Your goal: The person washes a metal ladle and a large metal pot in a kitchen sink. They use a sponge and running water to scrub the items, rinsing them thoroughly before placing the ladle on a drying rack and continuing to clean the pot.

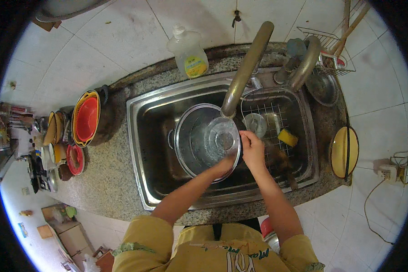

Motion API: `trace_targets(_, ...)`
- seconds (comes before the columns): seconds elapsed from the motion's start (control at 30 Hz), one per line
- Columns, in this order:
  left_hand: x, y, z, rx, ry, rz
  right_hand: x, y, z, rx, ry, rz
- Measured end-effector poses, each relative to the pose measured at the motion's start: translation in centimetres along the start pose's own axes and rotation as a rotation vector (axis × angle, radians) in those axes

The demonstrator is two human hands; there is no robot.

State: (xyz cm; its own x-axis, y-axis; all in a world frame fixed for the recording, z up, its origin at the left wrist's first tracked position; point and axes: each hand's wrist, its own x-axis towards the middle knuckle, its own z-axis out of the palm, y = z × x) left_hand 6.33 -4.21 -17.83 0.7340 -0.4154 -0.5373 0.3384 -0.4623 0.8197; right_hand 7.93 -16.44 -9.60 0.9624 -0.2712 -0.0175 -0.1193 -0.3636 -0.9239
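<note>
A large metal pot (189, 147) with a side handle sits in the left basin of the steel sink (143, 181). Clear water churns inside it beneath the mouth of the thick metal faucet (247, 72). My right hand (253, 148) is closed on the pot's right edge, where its other handle would be; the fingers hide that spot. Reaching over the near rim, my left hand (223, 166) is inside the pot against its near right wall. Its fingers are smeared and partly hidden by the water.
The right basin holds a wire rack (269, 113), a clear bowl (256, 124) and a yellow-green sponge (287, 138). A soap bottle (188, 52) stands behind the sink. Nested red and yellow baskets (87, 119) are on the left counter, a yellow oval basin (344, 153) at far right.
</note>
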Motion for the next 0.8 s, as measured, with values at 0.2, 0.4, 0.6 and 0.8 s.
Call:
trace_targets(0.2, -1.0, -0.5, -11.2, 1.762, -0.104, 0.002, 1.3, -0.7, -0.8, 0.011, -0.047, 0.034)
trace_targets(0.4, 0.1, -5.9, -5.9, 1.233, -0.203, -0.134, 1.3, 0.6, -0.6, 0.005, -0.033, 0.031)
trace_targets(0.6, 3.0, 6.0, -5.0, -0.947, 0.029, -0.102, 1.5, 0.8, -1.2, -0.003, -0.049, 0.134)
trace_targets(0.8, 2.6, 7.8, -7.1, -1.203, 0.266, 0.046, 5.0, -0.1, -1.7, 0.050, -0.180, 0.185)
